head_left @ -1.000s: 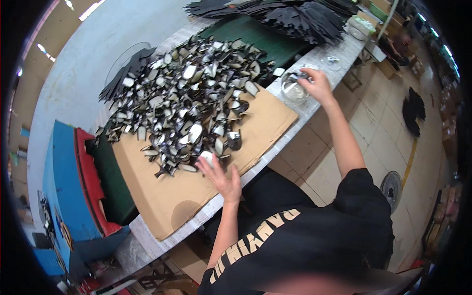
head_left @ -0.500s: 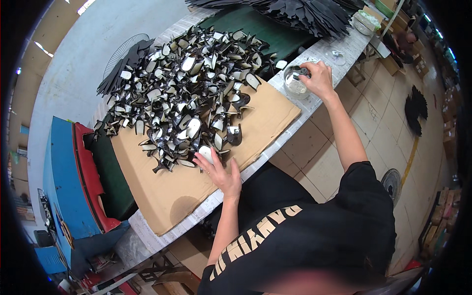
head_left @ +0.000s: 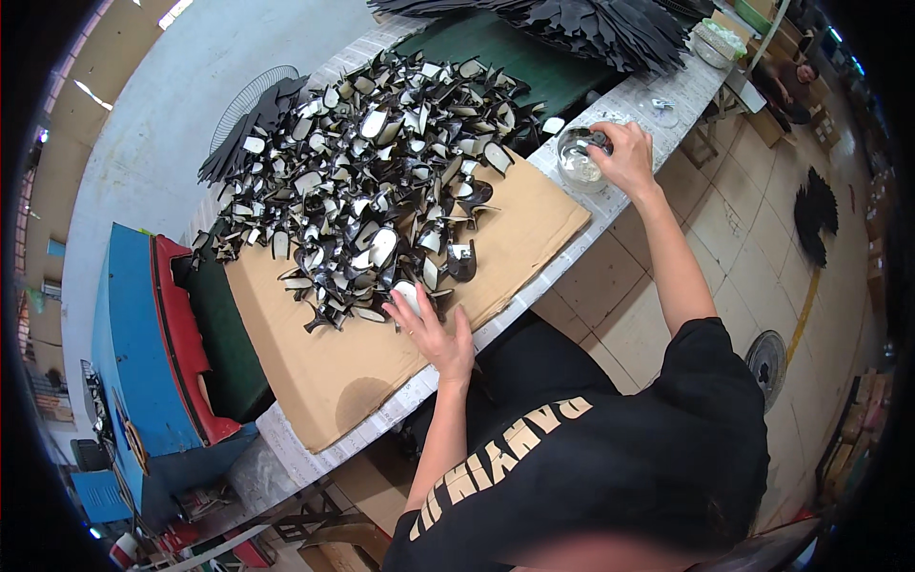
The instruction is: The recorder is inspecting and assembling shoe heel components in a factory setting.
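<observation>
A big heap of black and white shoe pieces (head_left: 372,181) lies on a brown cardboard sheet (head_left: 353,367) on the long table. My left hand (head_left: 431,329) rests at the heap's near edge, its fingers curled around a white oval piece (head_left: 408,294). My right hand (head_left: 624,153) reaches far to the right and its bent fingers dip over the rim of a round clear bowl (head_left: 577,162). What those fingers hold is hidden.
A pile of black cut pieces (head_left: 591,24) covers a dark green mat (head_left: 496,48) at the back. A blue and red machine (head_left: 152,334) stands left of the table. A fan (head_left: 253,91) sits behind the heap, and another fan (head_left: 767,357) stands on the tiled floor.
My left hand stays on the white piece. My right hand has shifted slightly from the bowl's right edge to over its rim. The view has tilted a little.
</observation>
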A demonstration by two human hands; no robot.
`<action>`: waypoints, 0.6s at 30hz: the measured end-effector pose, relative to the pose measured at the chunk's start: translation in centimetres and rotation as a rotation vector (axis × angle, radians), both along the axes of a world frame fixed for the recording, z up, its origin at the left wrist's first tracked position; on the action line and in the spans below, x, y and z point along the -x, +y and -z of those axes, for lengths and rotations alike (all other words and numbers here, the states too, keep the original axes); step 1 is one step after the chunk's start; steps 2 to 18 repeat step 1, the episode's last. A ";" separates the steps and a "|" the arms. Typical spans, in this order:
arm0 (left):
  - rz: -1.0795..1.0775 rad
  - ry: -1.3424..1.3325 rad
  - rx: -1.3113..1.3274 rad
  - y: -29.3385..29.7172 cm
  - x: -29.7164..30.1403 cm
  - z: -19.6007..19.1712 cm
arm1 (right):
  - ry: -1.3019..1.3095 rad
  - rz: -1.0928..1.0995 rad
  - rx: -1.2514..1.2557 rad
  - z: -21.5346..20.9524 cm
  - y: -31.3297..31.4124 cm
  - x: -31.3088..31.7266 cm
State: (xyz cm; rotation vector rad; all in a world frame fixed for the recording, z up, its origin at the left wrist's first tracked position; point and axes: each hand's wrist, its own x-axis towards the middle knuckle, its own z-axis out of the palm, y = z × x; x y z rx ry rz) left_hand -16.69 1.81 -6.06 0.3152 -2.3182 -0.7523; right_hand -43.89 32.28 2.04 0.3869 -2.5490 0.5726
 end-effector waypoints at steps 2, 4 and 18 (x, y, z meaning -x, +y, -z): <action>-0.003 -0.001 -0.005 0.0 -0.1 0.0 | -0.029 0.018 0.017 -0.5 0.0 -0.2; -0.003 -0.001 -0.005 0.0 -0.1 0.0 | -0.029 0.018 0.017 -0.5 0.0 -0.2; -0.003 -0.001 -0.005 0.0 -0.1 0.0 | -0.029 0.018 0.017 -0.5 0.0 -0.2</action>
